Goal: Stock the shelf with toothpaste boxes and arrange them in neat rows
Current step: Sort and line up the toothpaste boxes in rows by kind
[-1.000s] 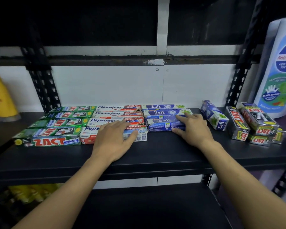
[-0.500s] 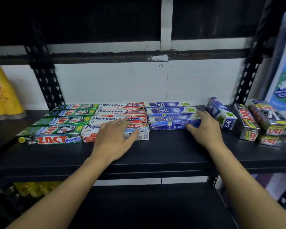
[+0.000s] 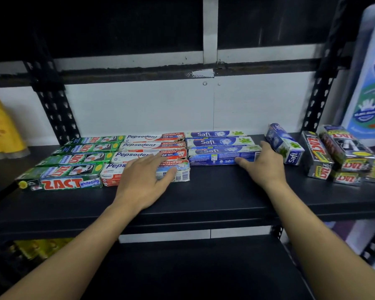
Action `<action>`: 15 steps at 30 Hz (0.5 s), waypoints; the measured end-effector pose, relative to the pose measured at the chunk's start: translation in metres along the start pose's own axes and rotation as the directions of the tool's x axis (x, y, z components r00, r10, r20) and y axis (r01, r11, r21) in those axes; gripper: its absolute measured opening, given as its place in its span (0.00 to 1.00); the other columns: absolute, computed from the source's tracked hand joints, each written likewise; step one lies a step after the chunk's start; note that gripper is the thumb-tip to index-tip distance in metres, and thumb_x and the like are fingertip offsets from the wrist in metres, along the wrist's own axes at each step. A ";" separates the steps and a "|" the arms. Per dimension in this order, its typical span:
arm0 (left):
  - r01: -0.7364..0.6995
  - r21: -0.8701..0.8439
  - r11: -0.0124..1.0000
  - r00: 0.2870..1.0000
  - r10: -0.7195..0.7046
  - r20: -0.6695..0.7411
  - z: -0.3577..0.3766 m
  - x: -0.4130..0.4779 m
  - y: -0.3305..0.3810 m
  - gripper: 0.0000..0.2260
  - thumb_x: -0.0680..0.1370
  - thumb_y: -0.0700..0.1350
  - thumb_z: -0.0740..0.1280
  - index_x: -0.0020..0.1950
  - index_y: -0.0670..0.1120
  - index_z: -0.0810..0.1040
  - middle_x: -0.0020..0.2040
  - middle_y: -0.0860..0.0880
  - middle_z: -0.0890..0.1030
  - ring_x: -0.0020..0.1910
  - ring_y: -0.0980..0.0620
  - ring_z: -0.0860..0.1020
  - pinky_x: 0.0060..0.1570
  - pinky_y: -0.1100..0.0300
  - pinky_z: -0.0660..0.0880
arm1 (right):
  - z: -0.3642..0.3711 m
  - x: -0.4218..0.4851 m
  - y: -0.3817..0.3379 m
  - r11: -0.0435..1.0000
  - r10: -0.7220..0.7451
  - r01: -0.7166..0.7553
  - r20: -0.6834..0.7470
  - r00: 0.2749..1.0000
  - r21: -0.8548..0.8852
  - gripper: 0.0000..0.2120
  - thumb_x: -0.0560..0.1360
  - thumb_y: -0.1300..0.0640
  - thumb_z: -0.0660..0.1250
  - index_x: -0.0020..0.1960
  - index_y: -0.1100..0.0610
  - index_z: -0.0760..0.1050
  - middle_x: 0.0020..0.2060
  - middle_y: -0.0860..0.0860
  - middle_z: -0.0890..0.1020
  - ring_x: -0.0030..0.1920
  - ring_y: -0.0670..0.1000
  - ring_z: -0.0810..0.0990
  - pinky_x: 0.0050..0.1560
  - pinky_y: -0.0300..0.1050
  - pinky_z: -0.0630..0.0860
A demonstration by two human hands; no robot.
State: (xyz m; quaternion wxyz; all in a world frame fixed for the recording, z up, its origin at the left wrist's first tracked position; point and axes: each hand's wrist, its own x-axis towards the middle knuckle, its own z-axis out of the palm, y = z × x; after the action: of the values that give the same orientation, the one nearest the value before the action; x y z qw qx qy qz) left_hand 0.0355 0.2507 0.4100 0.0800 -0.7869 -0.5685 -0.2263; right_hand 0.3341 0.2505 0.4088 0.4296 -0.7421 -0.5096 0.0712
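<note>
Black metal shelf point(image 3: 204, 198) against a white wall carries three flat-lying rows of toothpaste boxes. Both bare forearms reach forward over the shelf edge. Green ZACT boxes point(image 3: 74, 161) lie left of the red-and-white Pepsodent boxes point(image 3: 143, 146); blue Safi boxes point(image 3: 217, 144) lie right of them. The left hand point(image 3: 143, 180) rests flat, fingers spread, on the front Pepsodent box. The right hand point(image 3: 262, 167), loosely open, presses the right end of the front Safi box. Right of it sits a loose Safi box point(image 3: 284, 144), angled, then dark ZACT boxes point(image 3: 338, 154).
</note>
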 end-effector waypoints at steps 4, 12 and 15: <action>0.006 -0.005 1.000 1.000 -0.006 -0.006 0.000 0.000 0.000 0.33 0.75 0.70 0.49 0.71 0.53 0.75 0.73 0.53 0.72 0.72 0.52 0.69 0.72 0.52 0.61 | -0.001 -0.001 0.000 1.000 0.008 -0.008 0.003 1.000 0.014 0.45 0.69 0.43 0.76 0.76 0.62 0.61 0.68 0.59 0.74 0.70 0.59 0.70 0.67 0.47 0.67; 0.008 -0.009 1.000 1.000 -0.008 -0.003 -0.001 -0.001 0.001 0.32 0.76 0.69 0.50 0.71 0.53 0.75 0.72 0.53 0.73 0.71 0.52 0.70 0.72 0.52 0.63 | -0.008 -0.009 -0.006 1.000 -0.026 0.026 0.009 1.000 0.006 0.32 0.70 0.46 0.75 0.67 0.62 0.71 0.62 0.58 0.79 0.64 0.59 0.74 0.60 0.47 0.71; 0.006 -0.009 1.000 1.000 -0.006 -0.005 -0.001 0.000 0.001 0.32 0.76 0.69 0.50 0.70 0.53 0.75 0.72 0.52 0.73 0.71 0.51 0.71 0.72 0.51 0.63 | -0.008 -0.011 -0.007 0.997 -0.060 0.060 -0.003 0.998 0.042 0.29 0.71 0.50 0.75 0.67 0.60 0.72 0.63 0.56 0.78 0.64 0.57 0.74 0.61 0.45 0.70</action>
State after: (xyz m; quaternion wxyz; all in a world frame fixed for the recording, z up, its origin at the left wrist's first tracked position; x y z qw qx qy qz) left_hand 0.0359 0.2501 0.4108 0.0772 -0.7850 -0.5697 -0.2310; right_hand 0.3284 0.2374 0.4151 0.4476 -0.7173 -0.5296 0.0684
